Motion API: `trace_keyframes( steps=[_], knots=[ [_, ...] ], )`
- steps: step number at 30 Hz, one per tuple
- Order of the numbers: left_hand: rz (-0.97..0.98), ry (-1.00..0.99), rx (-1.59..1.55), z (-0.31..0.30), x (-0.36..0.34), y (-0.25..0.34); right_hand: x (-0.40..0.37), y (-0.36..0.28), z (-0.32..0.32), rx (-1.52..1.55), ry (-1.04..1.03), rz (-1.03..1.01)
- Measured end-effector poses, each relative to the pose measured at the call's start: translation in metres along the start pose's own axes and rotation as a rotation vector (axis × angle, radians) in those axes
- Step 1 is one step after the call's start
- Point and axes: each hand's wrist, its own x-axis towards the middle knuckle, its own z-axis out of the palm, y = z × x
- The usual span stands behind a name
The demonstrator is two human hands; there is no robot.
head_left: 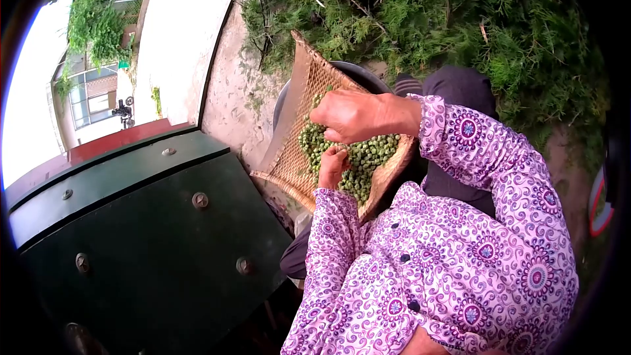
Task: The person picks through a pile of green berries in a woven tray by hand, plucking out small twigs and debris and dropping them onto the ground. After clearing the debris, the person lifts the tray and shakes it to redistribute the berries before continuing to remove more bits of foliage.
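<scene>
A woven wicker winnowing basket (289, 128) rests at my lap, holding a heap of small, roundish green fruits or cones (371, 164). Over the heap, my right hand (351, 115) is closed, its fingers curled and pressed together. Just below it, my left hand (334, 165) is closed too, thumb and fingertips pinched low over the green pieces. The two hands are close together. Whatever lies between either hand's fingers is hidden or too small to name. Part of a grey metal basin (368, 77) shows behind the basket.
Leafy green conifer branches (420, 13) are piled beyond the basket and to the right. A dark green panel with round metal studs (151, 250) stands at left. Concrete ground (227, 92) lies between. Past a pale wall are a building and plants.
</scene>
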Motion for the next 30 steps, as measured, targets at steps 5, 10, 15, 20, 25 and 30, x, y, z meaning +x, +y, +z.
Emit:
trace_keyframes(
  steps=[5, 10, 15, 20, 25, 30],
  knots=[
    [0.124, 0.028, 0.148, -0.001, -0.013, -0.004, 0.001, 0.001, 0.009, 0.074, 0.094, -0.054],
    [0.232, 0.106, 0.251, 0.032, -0.016, -0.016, 0.003, -0.003, 0.007, -0.016, 0.041, -0.005],
    [0.504, 0.281, 0.665, 0.039, -0.01, -0.026, 0.003, -0.007, 0.001, -0.014, 0.012, 0.012],
    [0.274, 0.158, 0.401, 0.022, -0.002, -0.031, 0.003, -0.007, 0.001, -0.046, -0.003, 0.039],
    [0.129, 0.008, 0.138, 0.012, -0.02, -0.019, 0.002, -0.002, 0.002, -0.003, -0.058, 0.079],
    [0.179, -0.157, -0.295, 0.014, -0.044, 0.002, 0.0, 0.006, 0.011, -0.042, -0.039, 0.034]
  ],
)
